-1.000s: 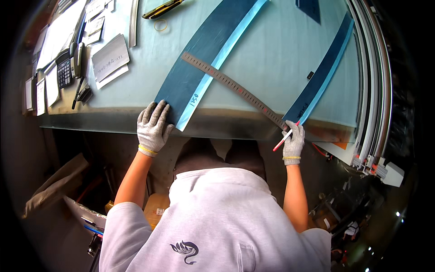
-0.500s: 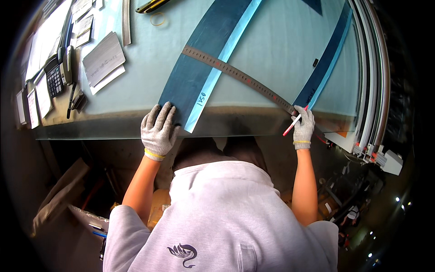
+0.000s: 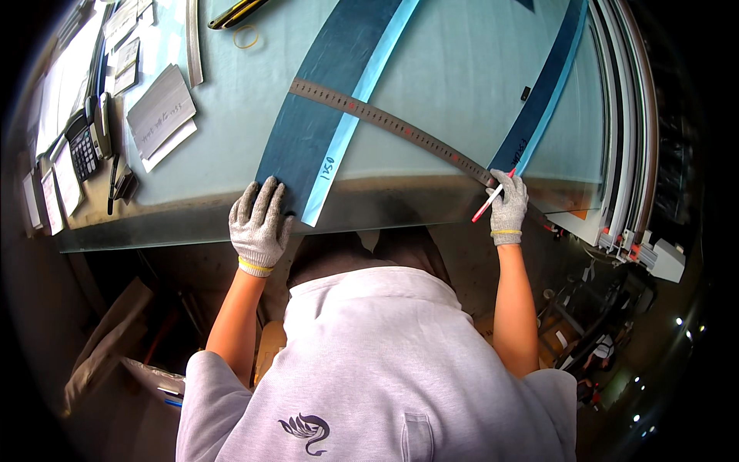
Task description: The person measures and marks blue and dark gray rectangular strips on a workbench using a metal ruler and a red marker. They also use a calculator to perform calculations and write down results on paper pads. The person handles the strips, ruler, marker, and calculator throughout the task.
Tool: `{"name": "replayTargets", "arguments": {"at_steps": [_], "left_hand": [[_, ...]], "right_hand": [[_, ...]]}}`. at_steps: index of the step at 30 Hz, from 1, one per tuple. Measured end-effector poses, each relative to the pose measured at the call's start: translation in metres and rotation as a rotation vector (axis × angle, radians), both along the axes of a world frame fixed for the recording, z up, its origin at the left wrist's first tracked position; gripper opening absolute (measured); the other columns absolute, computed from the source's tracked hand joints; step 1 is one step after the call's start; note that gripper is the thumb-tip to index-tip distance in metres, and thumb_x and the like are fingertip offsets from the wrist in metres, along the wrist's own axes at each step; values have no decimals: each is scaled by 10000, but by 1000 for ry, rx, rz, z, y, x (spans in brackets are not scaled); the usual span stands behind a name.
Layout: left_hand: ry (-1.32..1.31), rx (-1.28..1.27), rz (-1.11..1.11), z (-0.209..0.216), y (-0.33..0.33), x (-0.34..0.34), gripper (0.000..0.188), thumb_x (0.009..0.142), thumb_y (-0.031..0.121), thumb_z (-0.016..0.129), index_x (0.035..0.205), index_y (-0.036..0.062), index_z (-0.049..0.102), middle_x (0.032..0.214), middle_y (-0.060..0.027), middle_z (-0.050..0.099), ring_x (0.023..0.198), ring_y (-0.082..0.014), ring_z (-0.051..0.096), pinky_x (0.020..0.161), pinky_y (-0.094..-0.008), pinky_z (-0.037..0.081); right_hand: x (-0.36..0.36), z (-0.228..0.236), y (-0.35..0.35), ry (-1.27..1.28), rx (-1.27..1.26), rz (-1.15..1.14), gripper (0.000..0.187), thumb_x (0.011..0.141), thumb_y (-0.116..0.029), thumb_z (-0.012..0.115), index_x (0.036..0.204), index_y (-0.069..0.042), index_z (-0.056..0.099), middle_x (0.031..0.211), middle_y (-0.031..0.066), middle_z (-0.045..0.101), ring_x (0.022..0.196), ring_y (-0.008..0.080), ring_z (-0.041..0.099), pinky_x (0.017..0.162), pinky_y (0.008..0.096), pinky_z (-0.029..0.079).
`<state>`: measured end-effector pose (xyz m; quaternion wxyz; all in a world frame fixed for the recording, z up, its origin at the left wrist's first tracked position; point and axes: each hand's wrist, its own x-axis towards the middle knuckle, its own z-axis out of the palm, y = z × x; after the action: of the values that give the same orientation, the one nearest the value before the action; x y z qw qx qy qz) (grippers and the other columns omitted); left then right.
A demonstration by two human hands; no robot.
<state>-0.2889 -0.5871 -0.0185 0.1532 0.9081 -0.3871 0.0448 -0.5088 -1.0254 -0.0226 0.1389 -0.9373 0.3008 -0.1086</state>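
My left hand (image 3: 260, 229), in a grey knit glove with a yellow band, lies with its fingers stretched out on the near left corner of a broad dark-blue strip (image 3: 312, 131) with a light-blue edge. Across that strip runs a long steel ruler (image 3: 400, 128), slanting down to the right. Its near end reaches the fingers of my right hand (image 3: 508, 206), gloved likewise. Between those fingers sits a slim red-and-white pen (image 3: 487, 204), held aslant. Just beyond the right hand is the near end of a narrower dark-blue strip (image 3: 539, 96). The right fingertips partly hide the ruler's end.
The glass-topped table (image 3: 431, 61) ends in front of my body. At left lie paper sheets (image 3: 163, 112), a calculator (image 3: 83, 154) and a metal strip (image 3: 194, 42). A yellow-black cutter (image 3: 237, 12) and rubber band (image 3: 246, 36) lie far off. Metal rails (image 3: 627, 131) bound the right side.
The whole view has shifted slightly, so the table and hands sit a little further left. Both hands keep their places on the strip and at the ruler's end.
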Motion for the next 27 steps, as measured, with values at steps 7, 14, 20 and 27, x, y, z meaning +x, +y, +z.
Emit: {"name": "replayTargets", "arguments": {"at_steps": [7, 14, 20, 27], "left_hand": [[-12, 0, 5, 1, 0, 0, 531, 825, 259, 739, 1335, 122, 683, 1430, -74, 631, 1309, -347, 569, 1078, -480, 432], [-25, 11, 4, 4, -4, 0, 553, 799, 249, 746, 1334, 124, 684, 1421, -73, 636, 1295, -342, 583, 1069, -482, 442], [-66, 47, 2, 3, -4, -5, 553, 850, 250, 682, 1376, 82, 658, 1449, -101, 626, 1332, -361, 569, 1113, -490, 413], [-101, 56, -49, -9, -3, -5, 521, 1002, 299, 554, 1463, 55, 563, 1518, -150, 551, 1387, -397, 508, 1143, -514, 378]], "right_hand": [[-2, -4, -1, 0, 6, -2, 448, 713, -47, 826, 1126, -202, 746, 1050, 33, 675, 1089, 314, 620, 974, 452, 468], [-4, -6, 1, 0, 3, -43, 475, 699, -65, 841, 1143, -207, 749, 1086, 46, 666, 1106, 318, 601, 985, 447, 457], [8, 3, 2, 0, -46, 4, 212, 821, -163, 725, 1028, -200, 756, 907, 63, 634, 940, 321, 589, 833, 459, 444], [-16, 2, -4, -120, 99, 37, 345, 790, -92, 751, 1115, -202, 712, 1019, 79, 599, 1015, 338, 587, 902, 471, 489]]}}
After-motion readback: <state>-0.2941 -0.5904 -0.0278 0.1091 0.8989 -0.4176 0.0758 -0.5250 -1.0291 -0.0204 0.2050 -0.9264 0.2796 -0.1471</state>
